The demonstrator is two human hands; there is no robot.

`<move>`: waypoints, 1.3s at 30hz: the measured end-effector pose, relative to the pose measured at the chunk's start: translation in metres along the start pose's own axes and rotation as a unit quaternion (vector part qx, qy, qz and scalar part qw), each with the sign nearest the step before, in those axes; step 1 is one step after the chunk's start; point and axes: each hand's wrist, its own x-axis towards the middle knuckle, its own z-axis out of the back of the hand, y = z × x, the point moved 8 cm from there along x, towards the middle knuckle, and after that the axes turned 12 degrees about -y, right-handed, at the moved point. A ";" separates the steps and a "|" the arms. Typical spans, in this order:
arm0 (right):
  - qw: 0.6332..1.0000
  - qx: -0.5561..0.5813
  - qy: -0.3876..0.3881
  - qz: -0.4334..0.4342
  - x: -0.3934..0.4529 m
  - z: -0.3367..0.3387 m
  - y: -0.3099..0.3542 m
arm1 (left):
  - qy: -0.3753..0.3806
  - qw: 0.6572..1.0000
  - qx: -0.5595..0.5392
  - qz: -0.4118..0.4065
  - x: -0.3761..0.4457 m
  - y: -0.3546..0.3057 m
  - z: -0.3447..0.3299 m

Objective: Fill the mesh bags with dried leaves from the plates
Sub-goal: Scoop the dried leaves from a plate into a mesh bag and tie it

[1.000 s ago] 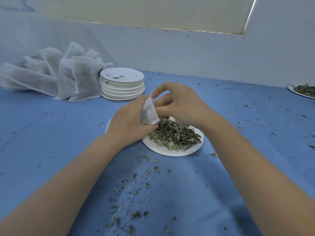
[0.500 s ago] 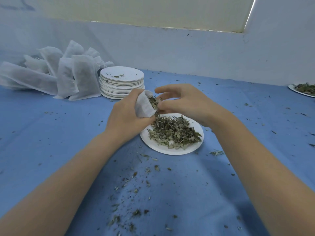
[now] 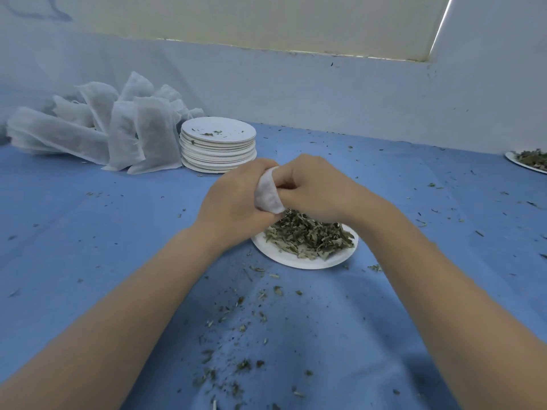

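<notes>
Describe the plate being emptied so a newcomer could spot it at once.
Start at the blue cloth covering the table, then find the two hands meeting mid-frame. The plate lies just below them, heaped with dried leaves. Unlike the plate stack behind, it sits alone, and unlike the far-right plate, it is whole in view.

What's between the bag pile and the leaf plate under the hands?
In the head view, the stack of empty plates stands between the filled bags and the plate of leaves; then blue cloth with crumbs.
</notes>
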 end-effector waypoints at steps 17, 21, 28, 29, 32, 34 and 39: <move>0.960 -0.229 0.152 -0.060 0.010 -0.045 -0.048 | -0.035 0.992 0.091 0.085 0.011 0.036 0.025; 0.967 -0.218 0.131 -0.017 0.000 -0.036 -0.043 | -0.041 0.991 0.093 0.089 0.010 0.039 0.026; 0.960 -0.216 0.173 -0.043 -0.008 -0.032 -0.048 | -0.005 0.993 0.091 0.075 0.007 0.039 0.018; 0.957 -0.237 0.163 -0.033 -0.006 -0.034 -0.046 | -0.003 0.993 0.094 0.075 0.007 0.039 0.017; 0.940 -0.307 0.143 0.026 -0.003 -0.044 -0.038 | -0.001 0.992 0.099 0.073 0.006 0.039 0.017; 0.940 -0.316 0.123 0.045 -0.003 -0.048 -0.037 | 0.001 0.993 0.098 0.070 0.005 0.039 0.016; 0.922 -0.369 0.034 0.108 -0.006 -0.052 -0.032 | 0.010 0.992 0.106 0.064 0.004 0.040 0.013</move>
